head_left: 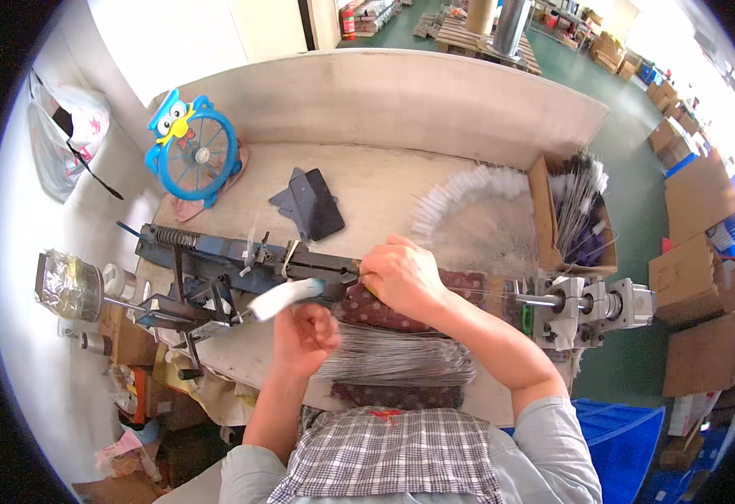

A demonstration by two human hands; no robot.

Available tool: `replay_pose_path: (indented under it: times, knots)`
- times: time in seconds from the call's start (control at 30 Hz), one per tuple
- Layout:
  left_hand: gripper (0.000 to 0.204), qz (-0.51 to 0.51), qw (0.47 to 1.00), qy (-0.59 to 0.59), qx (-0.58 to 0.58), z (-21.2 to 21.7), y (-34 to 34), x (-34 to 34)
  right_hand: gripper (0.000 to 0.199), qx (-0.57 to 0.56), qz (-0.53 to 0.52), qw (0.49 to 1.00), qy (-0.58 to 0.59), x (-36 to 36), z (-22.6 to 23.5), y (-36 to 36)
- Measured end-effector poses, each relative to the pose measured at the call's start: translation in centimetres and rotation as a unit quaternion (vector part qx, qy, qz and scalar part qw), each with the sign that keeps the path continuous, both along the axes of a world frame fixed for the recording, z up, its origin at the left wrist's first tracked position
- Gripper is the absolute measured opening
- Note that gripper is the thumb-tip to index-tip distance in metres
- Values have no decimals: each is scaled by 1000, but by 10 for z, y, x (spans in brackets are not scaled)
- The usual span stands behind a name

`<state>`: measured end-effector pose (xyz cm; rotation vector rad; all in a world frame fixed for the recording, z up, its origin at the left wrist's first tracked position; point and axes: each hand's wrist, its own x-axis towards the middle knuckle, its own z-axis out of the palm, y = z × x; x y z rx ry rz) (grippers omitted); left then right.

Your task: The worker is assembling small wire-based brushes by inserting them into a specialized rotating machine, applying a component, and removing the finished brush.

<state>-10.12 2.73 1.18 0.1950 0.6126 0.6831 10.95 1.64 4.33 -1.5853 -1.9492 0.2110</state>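
Observation:
My left hand is closed, fingers curled, at the near side of a long dark metal fixture. Right above its fingertips is a white curved piece, smeared by motion; whether the hand holds it is unclear. My right hand is closed at the fixture's right end, and its fingertips hide what they grip. Just below my hands, a thick bundle of thin metal wires lies on a dark red dotted cloth. Beyond my right hand, many white-tipped wires are spread in a fan.
A motorised metal shaft unit stands right. Behind it, a cardboard box holds more wires. A blue toy-shaped fan and a dark phone on grey cloth sit at the back. A crank mechanism is left; a low panel borders the table.

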Motion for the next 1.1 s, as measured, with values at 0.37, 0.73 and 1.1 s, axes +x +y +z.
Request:
replay_pose_path:
  times: [0.37, 0.73, 1.1]
  knots:
    - [35, -146, 735, 490, 446, -34, -3, 37, 8, -23, -1, 999, -27, 3, 12, -4]
    - [15, -133, 734, 471, 472, -38, -12, 56, 16, -58, 27, 997, 32, 8, -38, -52]
    - [31, 159, 923, 333, 106, -66, 9, -69, 13, -106, 55, 993, -10, 18, -29, -50]
